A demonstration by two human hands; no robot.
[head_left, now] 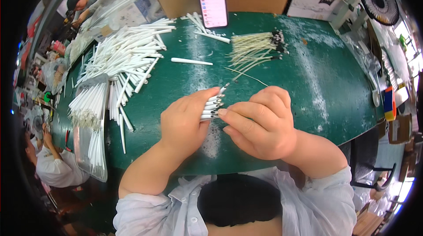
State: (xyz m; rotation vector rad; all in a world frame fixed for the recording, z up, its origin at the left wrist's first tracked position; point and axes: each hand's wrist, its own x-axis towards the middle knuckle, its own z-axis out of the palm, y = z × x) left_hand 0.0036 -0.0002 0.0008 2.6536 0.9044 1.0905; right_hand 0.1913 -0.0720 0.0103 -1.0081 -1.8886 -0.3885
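Observation:
My left hand (pixel 181 120) is closed around a small bundle of white tapered tubes (pixel 211 109). Their dark and metallic ends point right, toward my other hand. Thumb and fingertips of my right hand (pixel 264 123) are pinched together right at those ends; whatever lies between them is too small and hidden to make out. Beyond the hands lies a bunch of thin pale cables (pixel 251 47) with black ends, and a few loose cables (pixel 254 77) stray toward me. One white tube (pixel 191 61) lies alone on the green table (pixel 304 104).
A big heap of white tubes (pixel 128 51) covers the left side. Next to it, a clear tray (pixel 105 148) holds more tubes. At the back a phone (pixel 213 7) leans on a cardboard box (pixel 260 0). A black fan (pixel 378 0) stands back right. Two other people sit on the left.

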